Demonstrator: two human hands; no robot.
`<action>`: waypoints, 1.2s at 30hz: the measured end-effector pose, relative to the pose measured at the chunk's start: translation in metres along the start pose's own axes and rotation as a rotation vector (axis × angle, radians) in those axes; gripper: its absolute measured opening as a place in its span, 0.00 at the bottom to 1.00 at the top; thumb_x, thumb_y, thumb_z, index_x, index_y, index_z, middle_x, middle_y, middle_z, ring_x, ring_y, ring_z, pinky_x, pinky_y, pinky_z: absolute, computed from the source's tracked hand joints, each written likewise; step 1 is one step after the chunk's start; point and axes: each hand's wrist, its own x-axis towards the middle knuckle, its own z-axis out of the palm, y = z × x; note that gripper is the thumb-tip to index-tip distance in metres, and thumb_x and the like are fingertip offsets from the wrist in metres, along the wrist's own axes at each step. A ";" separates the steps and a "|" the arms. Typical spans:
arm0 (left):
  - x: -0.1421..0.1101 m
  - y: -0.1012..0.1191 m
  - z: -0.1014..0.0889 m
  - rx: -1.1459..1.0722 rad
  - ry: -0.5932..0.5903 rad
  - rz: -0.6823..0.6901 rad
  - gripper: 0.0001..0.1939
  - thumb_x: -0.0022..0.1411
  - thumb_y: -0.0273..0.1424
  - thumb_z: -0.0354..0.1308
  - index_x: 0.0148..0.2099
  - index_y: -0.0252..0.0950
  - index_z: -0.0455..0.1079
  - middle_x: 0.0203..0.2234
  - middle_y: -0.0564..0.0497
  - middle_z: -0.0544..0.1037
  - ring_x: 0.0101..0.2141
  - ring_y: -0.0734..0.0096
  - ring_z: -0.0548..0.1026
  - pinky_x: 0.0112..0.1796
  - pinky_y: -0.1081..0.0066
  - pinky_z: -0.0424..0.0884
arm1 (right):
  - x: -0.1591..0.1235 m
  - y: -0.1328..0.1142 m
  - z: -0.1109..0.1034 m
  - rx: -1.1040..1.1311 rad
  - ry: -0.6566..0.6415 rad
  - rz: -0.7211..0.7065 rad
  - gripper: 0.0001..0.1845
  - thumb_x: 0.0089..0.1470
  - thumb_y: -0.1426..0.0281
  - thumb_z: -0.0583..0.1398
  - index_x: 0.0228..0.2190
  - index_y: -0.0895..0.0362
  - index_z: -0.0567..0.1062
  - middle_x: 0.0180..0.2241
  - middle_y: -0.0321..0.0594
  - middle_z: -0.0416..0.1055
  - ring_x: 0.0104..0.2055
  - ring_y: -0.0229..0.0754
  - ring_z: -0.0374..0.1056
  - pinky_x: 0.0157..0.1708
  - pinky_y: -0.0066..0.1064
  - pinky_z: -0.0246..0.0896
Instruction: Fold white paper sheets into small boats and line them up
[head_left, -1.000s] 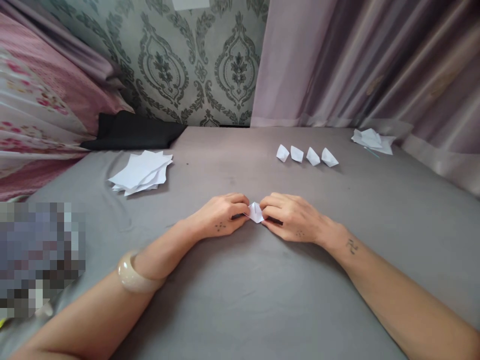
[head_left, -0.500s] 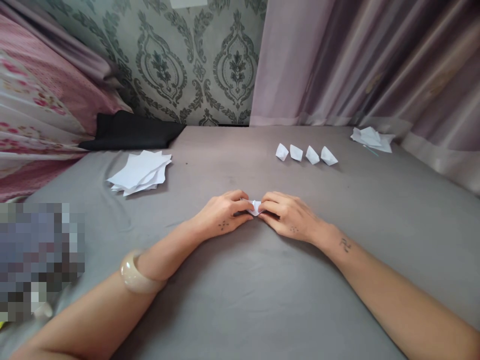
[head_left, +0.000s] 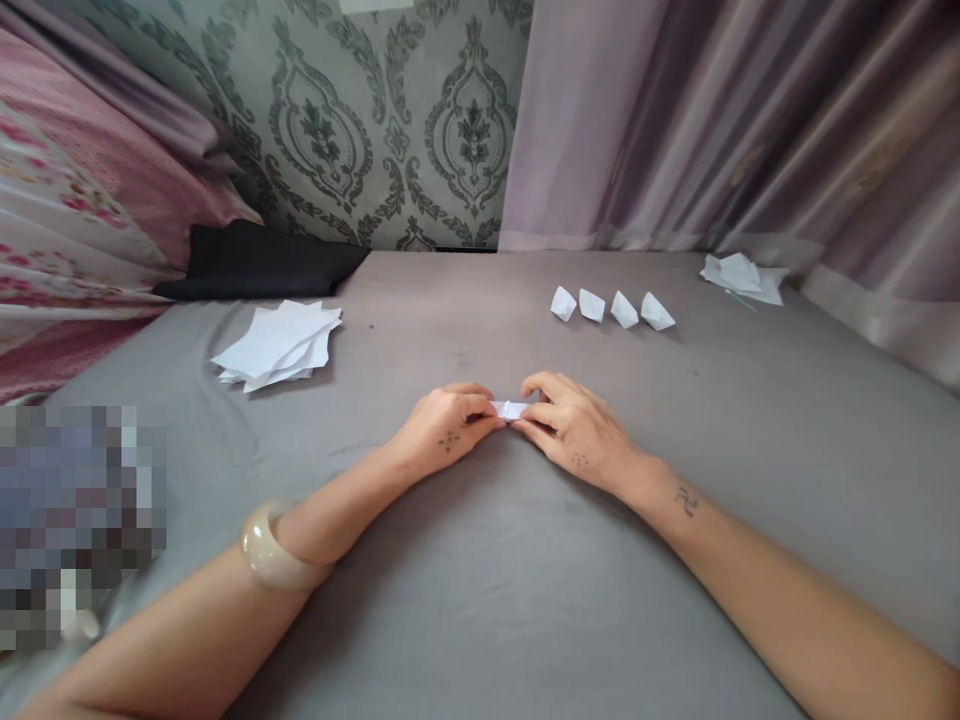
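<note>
Grey sheet [head_left: 480, 600] stretched over the bed, damask wallpaper [head_left: 390, 120] and mauve curtains [head_left: 712, 120] behind it. Your left hand [head_left: 442, 432] and right hand [head_left: 574, 430] meet mid-bed, knuckles up, and between them sits a small folded white paper [head_left: 510, 409], low against the sheet. Your fingers on both sides are pressed together at the tips, pinching that paper from its two ends. There's a cream bangle [head_left: 274, 550] on your left wrist. Off to your left, a loose stack of white sheets [head_left: 277, 343]; ahead on the right, four folded paper pieces [head_left: 611, 307] in a row; farther right, paper scraps [head_left: 742, 277] by the curtain. No print, brand or label to read on any of the paper.
</note>
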 end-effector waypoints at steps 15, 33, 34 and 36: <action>0.009 0.004 -0.001 -1.088 0.052 -0.502 0.12 0.46 0.33 0.70 0.30 0.31 0.74 0.27 0.52 0.76 0.30 0.73 0.76 0.38 0.69 0.76 | 0.010 -0.001 -0.017 1.050 -0.276 0.732 0.17 0.48 0.56 0.65 0.30 0.58 0.78 0.28 0.41 0.76 0.31 0.37 0.71 0.32 0.27 0.66; 0.010 0.004 -0.006 -1.161 0.025 -0.570 0.11 0.44 0.28 0.71 0.27 0.27 0.73 0.24 0.49 0.76 0.29 0.69 0.78 0.36 0.68 0.77 | 0.011 0.004 -0.013 1.191 -0.372 0.823 0.16 0.42 0.60 0.70 0.24 0.61 0.78 0.26 0.41 0.76 0.27 0.33 0.70 0.33 0.23 0.68; 0.010 0.004 -0.006 -1.170 0.035 -0.567 0.11 0.45 0.27 0.71 0.28 0.28 0.73 0.24 0.50 0.76 0.29 0.70 0.78 0.37 0.68 0.77 | 0.011 0.003 -0.012 1.214 -0.358 0.831 0.15 0.41 0.61 0.70 0.24 0.61 0.78 0.25 0.41 0.76 0.27 0.32 0.70 0.33 0.23 0.68; 0.010 0.005 -0.007 -1.209 0.075 -0.564 0.12 0.47 0.28 0.70 0.33 0.30 0.72 0.27 0.50 0.77 0.30 0.69 0.78 0.37 0.67 0.77 | 0.012 0.001 -0.011 1.275 -0.289 0.852 0.14 0.41 0.62 0.70 0.25 0.61 0.78 0.25 0.40 0.75 0.27 0.32 0.70 0.33 0.23 0.68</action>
